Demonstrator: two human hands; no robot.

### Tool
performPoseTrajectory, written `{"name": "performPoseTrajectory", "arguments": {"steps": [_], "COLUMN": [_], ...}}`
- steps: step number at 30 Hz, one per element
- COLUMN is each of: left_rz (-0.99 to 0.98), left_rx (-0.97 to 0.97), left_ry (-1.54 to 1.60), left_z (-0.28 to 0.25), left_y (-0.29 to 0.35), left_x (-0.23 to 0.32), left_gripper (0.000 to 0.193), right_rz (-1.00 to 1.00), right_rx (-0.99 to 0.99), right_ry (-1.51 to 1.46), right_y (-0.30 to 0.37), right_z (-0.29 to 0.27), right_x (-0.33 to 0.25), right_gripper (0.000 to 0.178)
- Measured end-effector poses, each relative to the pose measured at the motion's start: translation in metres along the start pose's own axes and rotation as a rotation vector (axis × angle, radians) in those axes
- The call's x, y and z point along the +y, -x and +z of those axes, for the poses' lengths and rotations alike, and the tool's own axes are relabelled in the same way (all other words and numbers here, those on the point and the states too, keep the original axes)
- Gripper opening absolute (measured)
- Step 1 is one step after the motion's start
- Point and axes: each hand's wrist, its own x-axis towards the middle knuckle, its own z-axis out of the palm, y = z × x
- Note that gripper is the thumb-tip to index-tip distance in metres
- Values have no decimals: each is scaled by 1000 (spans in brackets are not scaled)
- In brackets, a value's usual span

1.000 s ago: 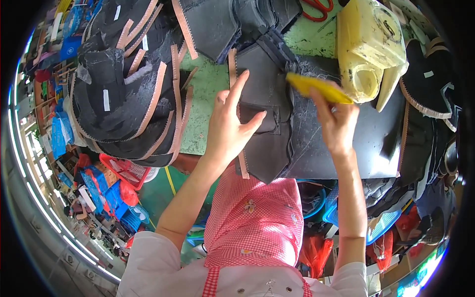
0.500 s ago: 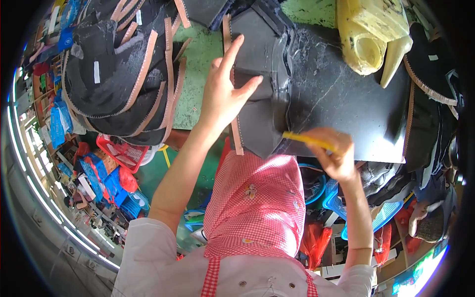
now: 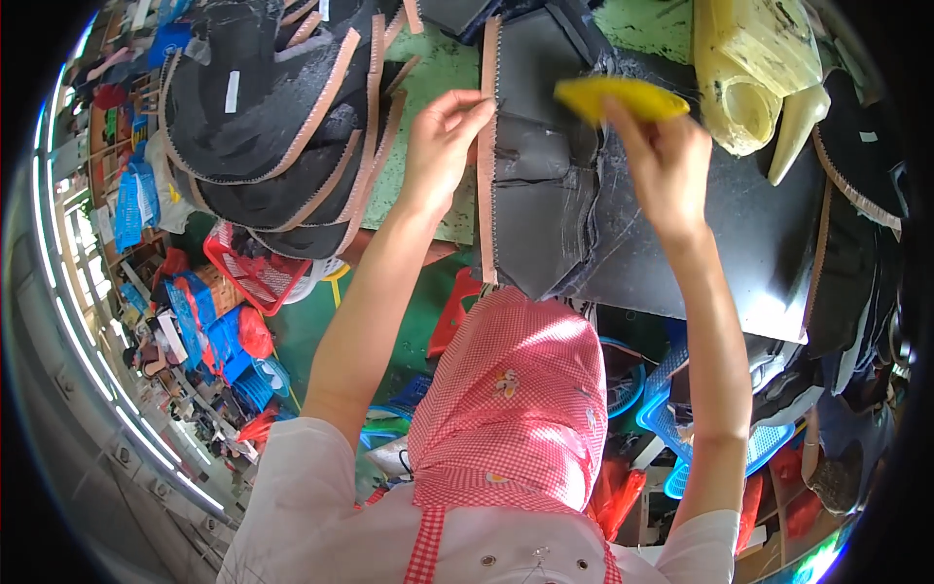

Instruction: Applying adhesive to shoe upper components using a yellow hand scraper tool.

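Note:
A black sheet piece [image 3: 545, 209] with a tan, zigzag-edged strip [image 3: 488, 185] down its left side lies in front of me on the dark board [image 3: 720, 224]. At that strip, my left hand [image 3: 443, 146] is closed, thumb and fingers pinching the edge of the piece. Its fingertips are partly hidden. Over the piece's upper right part, my right hand [image 3: 671, 161] grips a flat yellow scraper [image 3: 623, 100], raised and slightly blurred by motion. Creases and a fold run across the middle of the black piece.
Several similar black pieces with tan edging [image 3: 263, 127] are stacked at the left. At the far right of the board stands a glue-stained yellowish plastic jug [image 3: 754, 73]. More edged pieces [image 3: 851, 253] hang at the right. Below are a red basket [image 3: 255, 268] and blue baskets [image 3: 671, 409].
My right hand has moved up and away from the near edge, its scraper turning broad side into view. My left hand has gone from spread over the piece to pinching its left edge.

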Motion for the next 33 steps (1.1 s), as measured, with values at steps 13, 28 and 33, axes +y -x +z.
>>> {"name": "performPoseTrajectory", "arguments": {"steps": [13, 28, 33], "left_rz": [-73, 144, 646], "left_rx": [-25, -80, 251], "left_ry": [209, 362, -628], "left_z": [-4, -83, -72], "left_y": [-6, -27, -99], "left_x": [7, 115, 201], "left_gripper": [25, 20, 52], "right_rz": [-297, 289, 15], "right_rx": [-285, -50, 463], "right_ry": [-109, -507, 63], "right_y": [72, 57, 12], "right_z": [-6, -35, -88], "right_x": [-27, -2, 20], "right_gripper": [30, 18, 17]}}
